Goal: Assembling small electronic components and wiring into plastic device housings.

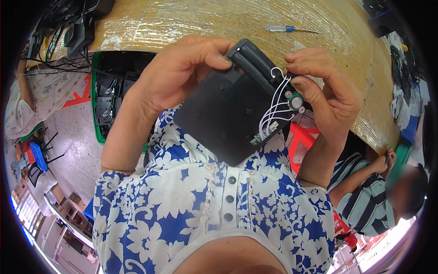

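A flat black plastic housing (pixel 219 109) is held up in front of my chest, tilted, with a thick ridge along its far edge. My left hand (pixel 182 68) grips its far left corner, the thumb lying on top. White wires (pixel 276 102) run from a white connector (pixel 272 128) near the housing's right edge to a small round part (pixel 295 101) with a green rim. Beside that part, my right hand (pixel 326 84) is closed at the housing's right edge, thumb and forefinger pinching around a small black piece by the wires. Its exact grip is partly hidden.
Beyond my hands, a screwdriver (pixel 292 29) with a clear and blue handle lies on the film-covered table (pixel 191 23). A green-rimmed crate (pixel 96 91) of black parts stands at the left. Another person in a striped shirt (pixel 365 196) works at the right.
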The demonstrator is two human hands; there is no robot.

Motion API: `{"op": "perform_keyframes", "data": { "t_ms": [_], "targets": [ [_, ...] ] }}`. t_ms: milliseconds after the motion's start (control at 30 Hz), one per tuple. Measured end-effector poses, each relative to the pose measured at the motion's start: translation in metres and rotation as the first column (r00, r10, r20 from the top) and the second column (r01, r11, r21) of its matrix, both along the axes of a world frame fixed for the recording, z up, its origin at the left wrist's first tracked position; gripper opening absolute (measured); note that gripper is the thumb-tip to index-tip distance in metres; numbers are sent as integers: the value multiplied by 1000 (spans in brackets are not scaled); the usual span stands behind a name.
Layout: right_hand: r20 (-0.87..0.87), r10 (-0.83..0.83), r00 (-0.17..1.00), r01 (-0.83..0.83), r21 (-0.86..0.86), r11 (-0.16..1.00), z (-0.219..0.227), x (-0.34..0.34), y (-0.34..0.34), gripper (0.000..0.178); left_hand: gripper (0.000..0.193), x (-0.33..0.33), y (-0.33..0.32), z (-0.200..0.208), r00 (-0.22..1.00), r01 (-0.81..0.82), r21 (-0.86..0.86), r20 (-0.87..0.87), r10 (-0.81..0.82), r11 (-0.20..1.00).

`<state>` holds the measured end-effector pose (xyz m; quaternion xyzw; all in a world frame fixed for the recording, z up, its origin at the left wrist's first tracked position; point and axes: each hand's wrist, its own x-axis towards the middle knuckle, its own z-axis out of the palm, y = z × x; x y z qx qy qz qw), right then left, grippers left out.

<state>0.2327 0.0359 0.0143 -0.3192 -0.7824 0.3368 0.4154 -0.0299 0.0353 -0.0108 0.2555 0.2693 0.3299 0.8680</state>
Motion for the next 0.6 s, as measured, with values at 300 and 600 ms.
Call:
{"op": "perform_keyframes", "data": {
  "t_ms": [300,600],
  "targets": [
    [-139,41,989,-44,-17,999,-7,-3,-6,14,44,4,9,1,990,76,81,-121,-66,994],
    [-80,123,989,-114,104,988,3,-15,-19,24,35,11,5,12,974,157,60,-178,-144,986]
  ]
}}
